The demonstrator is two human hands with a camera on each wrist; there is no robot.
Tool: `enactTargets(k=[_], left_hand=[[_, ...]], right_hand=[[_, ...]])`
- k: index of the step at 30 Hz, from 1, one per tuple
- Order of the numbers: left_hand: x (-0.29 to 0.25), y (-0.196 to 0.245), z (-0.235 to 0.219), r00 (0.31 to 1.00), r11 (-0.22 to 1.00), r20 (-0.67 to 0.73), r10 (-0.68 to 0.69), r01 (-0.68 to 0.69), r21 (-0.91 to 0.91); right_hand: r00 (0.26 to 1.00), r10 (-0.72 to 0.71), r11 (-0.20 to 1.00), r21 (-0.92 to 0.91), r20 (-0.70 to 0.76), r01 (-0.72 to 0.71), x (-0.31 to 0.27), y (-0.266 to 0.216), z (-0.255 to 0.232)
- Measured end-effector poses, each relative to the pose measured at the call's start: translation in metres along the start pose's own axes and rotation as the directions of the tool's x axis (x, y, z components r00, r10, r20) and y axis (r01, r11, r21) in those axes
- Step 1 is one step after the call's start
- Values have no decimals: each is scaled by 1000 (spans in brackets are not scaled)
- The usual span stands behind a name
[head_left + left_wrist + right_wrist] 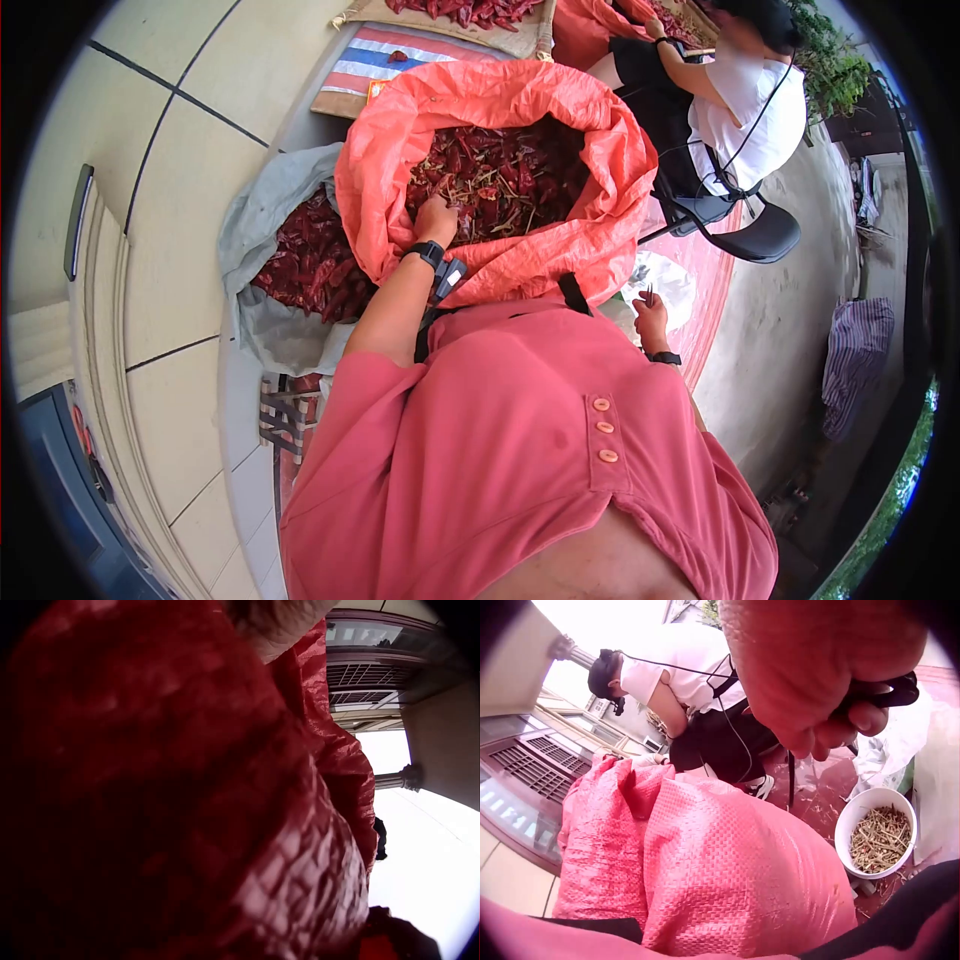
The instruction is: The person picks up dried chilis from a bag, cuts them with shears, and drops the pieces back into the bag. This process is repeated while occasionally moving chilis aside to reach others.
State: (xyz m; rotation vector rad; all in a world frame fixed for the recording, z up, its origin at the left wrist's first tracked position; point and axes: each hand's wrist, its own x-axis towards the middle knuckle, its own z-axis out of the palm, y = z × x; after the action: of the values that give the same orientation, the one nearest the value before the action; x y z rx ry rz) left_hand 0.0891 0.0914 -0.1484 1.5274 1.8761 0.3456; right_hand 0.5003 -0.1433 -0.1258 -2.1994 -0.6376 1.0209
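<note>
Reaching over the near rim of a pink sack (490,84), upper middle of the head view: left hand (436,220), watch-like strap at its wrist. It touches dried red chillies (515,185), mixed with straw-coloured stems, at the lower left of the sack's mouth. Fingertips are in among the pods; cannot tell whether they grip any. Right hand (652,322) right of centre, outside the sack, fingers curled round a small dark tool (650,296). The sack's bunched rim lies between the hands. Grey sack (252,220) close against the left side, also holding red chillies. Beyond, top: striped cloth (372,62) and a burlap sheet (512,40) bearing more chillies. Upper right: seated person (755,115) in a white top, on a black chair (768,236). White plastic bag (672,283) just beside the right hand.

Left wrist view: woven sack side fills most of the frame, dark and blurred, blocking sight of the work. Only a strip of hand at top centre. Building front (367,675), upper right.

Right wrist view: right hand large, upper right, fingers bent round the tool, its black loop jutting right. Pink sack bulges across the lower middle, hiding its contents. White bucket (845,831) at right, stem pieces (883,841) inside. Seated person behind, partly covered by the hand.
</note>
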Motion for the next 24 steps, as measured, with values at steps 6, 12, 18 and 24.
enactTargets(k=[6, 12, 18, 24], left_hand=[[-25, 17, -18, 938, 907, -191, 289, -333, -258], [-71, 84, -73, 885, 790, 2, 465, -414, -451], [-108, 130, -97, 790, 537, 57, 611, -361, -762], [-112, 126, -81, 783, 488, -224, 580, -555, -674]], right_hand=[[981, -113, 935, 317, -159, 159, -36, -81, -16], [876, -339, 925, 291, 344, 244, -84, -240, 24], [538, -554, 819, 532, 636, 214, -98, -298, 102], [299, -873, 421, 286, 385, 861, -95, -303, 119]])
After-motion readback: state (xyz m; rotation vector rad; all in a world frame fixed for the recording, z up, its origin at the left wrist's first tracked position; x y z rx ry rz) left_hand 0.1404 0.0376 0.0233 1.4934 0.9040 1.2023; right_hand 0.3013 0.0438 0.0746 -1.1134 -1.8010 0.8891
